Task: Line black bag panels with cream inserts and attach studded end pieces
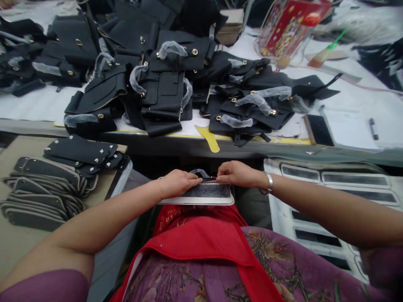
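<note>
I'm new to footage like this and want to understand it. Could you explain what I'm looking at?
Of course. There is no machine here: these are a person's own bare hands. The single picture comes from a camera worn on their head, looking forward and down, so you see their lap and red apron.

The left hand and right hand are both at the far edge of a dark panel with a pale border, held above the lap. Fine detail between them is too small to tell.

On the white-covered table lie black bag pieces, many with plastic-wrapped handles, plus a phone and a marker pen. Stacked dark panels sit at the left.
</note>
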The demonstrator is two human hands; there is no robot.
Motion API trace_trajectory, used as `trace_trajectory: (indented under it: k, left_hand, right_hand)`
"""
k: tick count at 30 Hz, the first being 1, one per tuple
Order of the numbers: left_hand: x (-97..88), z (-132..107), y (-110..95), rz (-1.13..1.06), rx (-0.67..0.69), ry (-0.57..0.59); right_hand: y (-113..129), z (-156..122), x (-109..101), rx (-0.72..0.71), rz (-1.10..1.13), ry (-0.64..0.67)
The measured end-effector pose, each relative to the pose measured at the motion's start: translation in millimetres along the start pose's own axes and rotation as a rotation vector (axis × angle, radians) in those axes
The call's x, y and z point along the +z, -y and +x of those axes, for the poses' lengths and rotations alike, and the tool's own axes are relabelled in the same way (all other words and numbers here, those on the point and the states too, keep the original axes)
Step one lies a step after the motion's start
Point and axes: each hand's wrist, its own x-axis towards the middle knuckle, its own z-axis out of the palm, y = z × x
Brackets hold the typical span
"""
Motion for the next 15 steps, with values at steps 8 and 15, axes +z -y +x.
trace_trajectory:
  k: [8,15]
  left_hand:
    - [1.2,-1.8,3.1,0.097,0.053,0.022]
    - [1.1,-25.8,19.0,0.144,0.155,0.018]
  right_hand:
    - [-0.3,34.3,4.0,0.135,0.395,0.267]
    - [19.9,68.1,11.4,-0.015,0.298,0.291]
